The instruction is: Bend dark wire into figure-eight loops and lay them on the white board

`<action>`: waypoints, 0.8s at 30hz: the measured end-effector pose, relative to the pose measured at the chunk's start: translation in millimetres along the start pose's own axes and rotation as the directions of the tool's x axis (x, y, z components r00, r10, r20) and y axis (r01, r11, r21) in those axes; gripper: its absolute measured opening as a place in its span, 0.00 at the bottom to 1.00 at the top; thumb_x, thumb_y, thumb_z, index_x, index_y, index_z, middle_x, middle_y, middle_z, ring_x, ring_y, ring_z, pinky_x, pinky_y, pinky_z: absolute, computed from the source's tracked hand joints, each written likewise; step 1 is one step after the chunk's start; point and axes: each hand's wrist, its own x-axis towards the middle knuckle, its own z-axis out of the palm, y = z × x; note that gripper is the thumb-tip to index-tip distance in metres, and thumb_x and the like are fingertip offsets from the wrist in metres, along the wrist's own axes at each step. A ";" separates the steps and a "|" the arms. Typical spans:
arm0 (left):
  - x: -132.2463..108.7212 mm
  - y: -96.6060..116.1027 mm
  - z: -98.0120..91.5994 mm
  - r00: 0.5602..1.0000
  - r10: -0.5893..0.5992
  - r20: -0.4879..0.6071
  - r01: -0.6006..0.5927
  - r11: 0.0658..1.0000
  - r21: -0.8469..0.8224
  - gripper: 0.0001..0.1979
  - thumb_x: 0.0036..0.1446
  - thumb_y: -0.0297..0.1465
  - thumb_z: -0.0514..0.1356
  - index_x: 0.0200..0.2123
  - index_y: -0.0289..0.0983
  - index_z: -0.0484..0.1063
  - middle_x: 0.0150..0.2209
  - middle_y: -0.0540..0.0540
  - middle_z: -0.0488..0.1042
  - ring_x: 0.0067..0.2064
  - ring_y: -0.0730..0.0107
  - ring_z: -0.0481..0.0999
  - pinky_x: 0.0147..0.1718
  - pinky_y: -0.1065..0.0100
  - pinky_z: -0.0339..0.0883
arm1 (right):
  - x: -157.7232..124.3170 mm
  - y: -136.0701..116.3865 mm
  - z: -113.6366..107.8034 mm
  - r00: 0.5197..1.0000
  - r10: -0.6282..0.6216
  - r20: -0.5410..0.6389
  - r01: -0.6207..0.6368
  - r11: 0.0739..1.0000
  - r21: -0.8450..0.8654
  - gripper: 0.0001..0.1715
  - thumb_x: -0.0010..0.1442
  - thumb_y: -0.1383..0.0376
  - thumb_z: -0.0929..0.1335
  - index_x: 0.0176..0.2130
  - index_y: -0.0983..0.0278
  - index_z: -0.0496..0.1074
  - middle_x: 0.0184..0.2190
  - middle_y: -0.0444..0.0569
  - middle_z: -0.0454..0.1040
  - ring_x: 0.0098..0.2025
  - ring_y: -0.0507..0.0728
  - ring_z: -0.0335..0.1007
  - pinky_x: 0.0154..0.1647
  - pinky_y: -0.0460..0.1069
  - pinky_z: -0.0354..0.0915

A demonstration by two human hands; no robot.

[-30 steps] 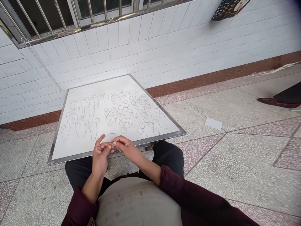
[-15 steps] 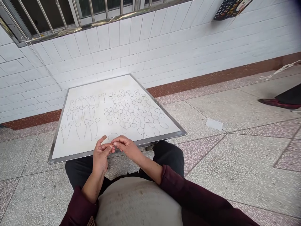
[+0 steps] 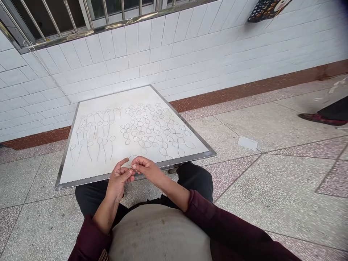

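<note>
Over the near edge of a white board (image 3: 140, 95) with a metal rim, both my hands work on one thin dark wire (image 3: 132, 156). My left hand (image 3: 117, 182) pinches it between thumb and fingertips, its index finger raised. Close against it, my right hand (image 3: 146, 168) is also closed on the wire with thumb and forefinger. A curved part of the wire arches beyond the fingertips, and a short end hangs below. Single wire loops with long tails (image 3: 100, 140) lie in rows on the board's left half. Many figure-eight wire loops (image 3: 163, 152) cover its right half.
Behind the board stands a white tiled wall (image 3: 190, 69) with a barred window (image 3: 89, 18). A patterned bag (image 3: 268, 10) hangs at upper right. On the floor lies a white paper piece (image 3: 247, 143). Another person's shoe (image 3: 320, 119) shows at the right edge.
My hands have shifted slightly, and the wire's loop now stands up nearer my right fingers. My left index finger has bent toward the wire. At far right, the whitish cord has moved upward.
</note>
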 end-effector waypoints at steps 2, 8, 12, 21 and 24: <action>0.4 -1.2 -1.6 1.000 0.001 0.012 -0.001 1.000 0.025 0.33 0.44 0.36 0.73 0.55 0.37 0.69 0.26 0.52 0.74 0.25 0.76 0.72 0.28 0.72 0.67 | -0.7 1.5 -0.5 1.000 0.006 -0.012 -0.006 1.000 -0.021 0.12 0.54 0.56 0.71 0.32 0.62 0.71 0.26 0.40 0.68 0.28 0.50 0.60 0.32 0.48 0.58; -1.5 -3.2 -2.5 0.998 -0.043 0.056 0.040 0.998 0.053 0.35 0.42 0.35 0.74 0.55 0.37 0.70 0.24 0.53 0.73 0.23 0.77 0.71 0.24 0.74 0.64 | -3.6 3.1 -2.8 1.000 0.024 0.003 -0.024 0.997 -0.074 0.11 0.53 0.57 0.71 0.30 0.62 0.71 0.25 0.40 0.67 0.27 0.50 0.58 0.32 0.48 0.57; -3.3 -2.7 -1.7 0.993 -0.088 0.080 0.087 0.996 0.015 0.35 0.40 0.34 0.74 0.53 0.37 0.71 0.24 0.53 0.73 0.22 0.78 0.70 0.21 0.76 0.62 | -5.3 -0.8 -4.6 0.999 0.043 0.008 -0.042 0.996 -0.082 0.11 0.52 0.57 0.71 0.30 0.62 0.71 0.25 0.41 0.67 0.28 0.51 0.59 0.32 0.48 0.58; -7.2 -9.7 -5.4 0.977 -0.181 0.113 0.181 0.983 0.010 0.31 0.41 0.31 0.74 0.51 0.37 0.73 0.24 0.52 0.74 0.20 0.79 0.70 0.21 0.76 0.62 | -9.8 -1.1 -10.4 0.995 0.085 0.045 -0.079 0.990 -0.118 0.11 0.53 0.57 0.71 0.31 0.63 0.73 0.25 0.41 0.67 0.28 0.50 0.58 0.32 0.48 0.57; -9.0 -14.5 -7.0 0.976 -0.199 0.094 0.199 0.980 0.004 0.32 0.40 0.30 0.74 0.51 0.36 0.72 0.24 0.53 0.73 0.20 0.79 0.70 0.20 0.76 0.62 | -10.3 1.0 -12.5 0.994 0.105 0.026 -0.101 0.987 -0.124 0.11 0.52 0.57 0.71 0.31 0.63 0.72 0.25 0.40 0.67 0.27 0.50 0.57 0.32 0.48 0.56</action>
